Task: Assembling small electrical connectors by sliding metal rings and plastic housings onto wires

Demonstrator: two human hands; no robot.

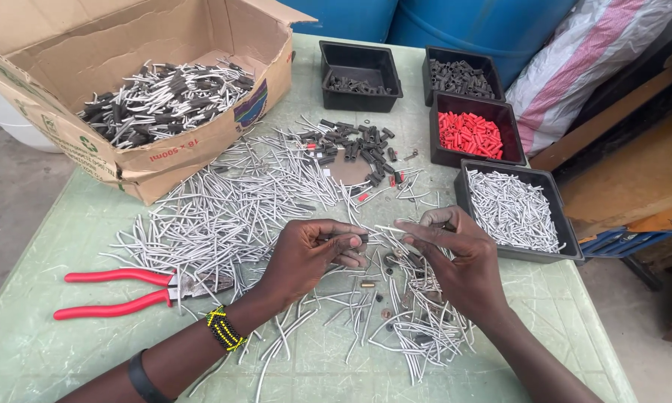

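Pale green worktop (37,351), scuffed, with blue drums (455,19) and a striped sack (582,67) beyond its far edge.

Left hand (306,257): near the middle of the worktop, fingers (347,246) pinched together on a short dark sleeve piece (361,239). Beaded band (224,328) and a black band (143,380) on that wrist.

Right hand (455,250): just beside the left, fingers (425,231) closed on a thin grey wire piece (390,228) whose tip points at the left hand's fingertips.

Loose grey wire pieces (224,209): spread over the centre of the worktop, under and around both hands.

Dark sleeves, loose (358,145): small heap toward the far edge, past the wire spread.

Red-handled pliers (127,292): flat near the left edge, jaws toward the left hand.

Cardboard box (149,157): far left corner, tipped open, holding wires fitted with dark sleeves (164,97).

Black trays, far right corner: one with a few dark sleeves (360,75), one fuller of dark sleeves (459,75), one of red sleeves (468,133), one of grey wire pieces (511,209) along the right edge, near the right hand.

Small brass piece (367,283): on the worktop, between the wrists.
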